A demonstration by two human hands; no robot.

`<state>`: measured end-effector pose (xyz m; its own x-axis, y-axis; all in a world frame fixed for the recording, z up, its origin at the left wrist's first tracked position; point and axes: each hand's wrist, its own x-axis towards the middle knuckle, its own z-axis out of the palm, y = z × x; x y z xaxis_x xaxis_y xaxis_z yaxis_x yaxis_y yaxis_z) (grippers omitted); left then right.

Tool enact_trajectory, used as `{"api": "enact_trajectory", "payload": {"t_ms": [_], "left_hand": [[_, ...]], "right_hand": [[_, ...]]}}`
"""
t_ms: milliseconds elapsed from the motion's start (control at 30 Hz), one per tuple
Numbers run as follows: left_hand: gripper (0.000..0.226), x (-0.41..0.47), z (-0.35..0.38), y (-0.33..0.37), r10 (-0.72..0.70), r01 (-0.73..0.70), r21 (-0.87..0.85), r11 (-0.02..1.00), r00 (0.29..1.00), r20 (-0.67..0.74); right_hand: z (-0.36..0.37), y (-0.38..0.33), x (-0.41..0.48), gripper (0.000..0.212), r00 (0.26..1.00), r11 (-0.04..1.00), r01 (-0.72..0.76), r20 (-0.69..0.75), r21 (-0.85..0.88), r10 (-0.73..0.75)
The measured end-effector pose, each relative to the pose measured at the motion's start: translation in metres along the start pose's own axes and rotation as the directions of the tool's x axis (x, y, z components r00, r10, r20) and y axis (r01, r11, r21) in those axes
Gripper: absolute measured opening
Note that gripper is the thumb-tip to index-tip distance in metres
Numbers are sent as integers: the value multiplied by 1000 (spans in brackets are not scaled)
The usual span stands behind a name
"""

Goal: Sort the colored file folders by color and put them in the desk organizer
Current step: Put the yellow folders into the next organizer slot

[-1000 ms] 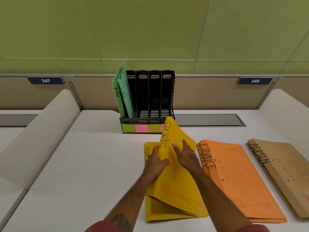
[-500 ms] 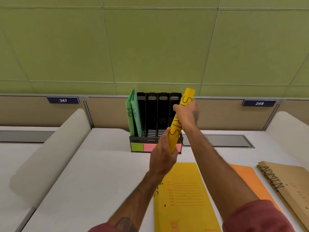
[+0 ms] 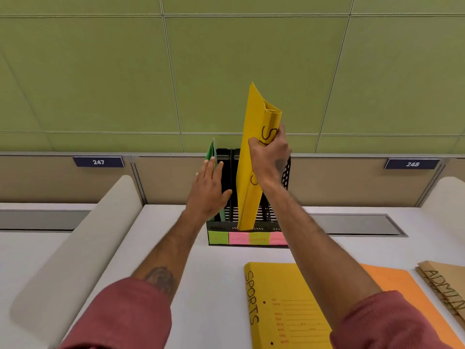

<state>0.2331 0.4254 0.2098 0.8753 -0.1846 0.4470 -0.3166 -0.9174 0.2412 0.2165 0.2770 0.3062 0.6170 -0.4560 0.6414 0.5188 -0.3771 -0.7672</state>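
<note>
Your right hand (image 3: 270,157) has its fingers curled around the upper part of a yellow card file folder (image 3: 249,172), squeezing it so that its top edge bows into a loose roll. The folder stands almost upright, tipped slightly to the right at the top, and its lower end is down inside the black mesh desk organizer (image 3: 227,220), near the middle slots. You cannot tell from here exactly which slot it is in. Black hand lettering shows on the folder just above and just below your grip.

Your left hand (image 3: 208,187) is at the organizer's left end, with its fingers straight and slightly spread and nothing held. Its fingertips lie in front of the green paper folders (image 3: 210,151) standing in the organizer's leftmost slot. Whether they touch the folders cannot be told.

A strip of green and pink sticky labels (image 3: 239,238) runs across the organizer's front lip. The organizer stands on a white desk (image 3: 214,285), against the far partition.

On the desk in front of the organizer, on your side, a second yellow card folder marked SPORTS (image 3: 289,306) lies flat. To the right of it is an orange card folder (image 3: 395,285), partly hidden by your right forearm. Further right again, a brown card folder marked ADMIN (image 3: 442,280) runs off the frame's edge.
</note>
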Motion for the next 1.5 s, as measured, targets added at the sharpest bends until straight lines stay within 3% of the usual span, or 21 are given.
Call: {"api": "enact_trajectory", "payload": {"t_ms": [133,333,600,867,1100,1233,1500], "left_hand": [[93,24,6,-26,-20,8,94,996,991,130],[95,34,29,-49,-39,25,79,997,983,181],[91,40,44,-59,36,-39,19,999,992,121],[90,40,49,-60,37,-38,7,999,996,83],[92,38,42,-60,15,-15,0,1000,994,113],[93,37,39,-60,4,-5,8,1000,990,138],[97,33,31,-54,-55,47,41,998,976,209]], "right_hand": [[31,24,-2,12,995,996,89,-52,-30,-90],[66,71,-12,22,991,992,122,-49,-43,-124],[99,122,-28,25,998,1000,23,-54,-21,-24],[108,147,-53,46,992,994,-97,75,-44,100],[105,156,-60,51,871,929,-364,330,-64,364],[100,155,-61,46,826,906,-409,379,-110,418],[84,147,-59,62,748,872,-412,449,-265,489]]}}
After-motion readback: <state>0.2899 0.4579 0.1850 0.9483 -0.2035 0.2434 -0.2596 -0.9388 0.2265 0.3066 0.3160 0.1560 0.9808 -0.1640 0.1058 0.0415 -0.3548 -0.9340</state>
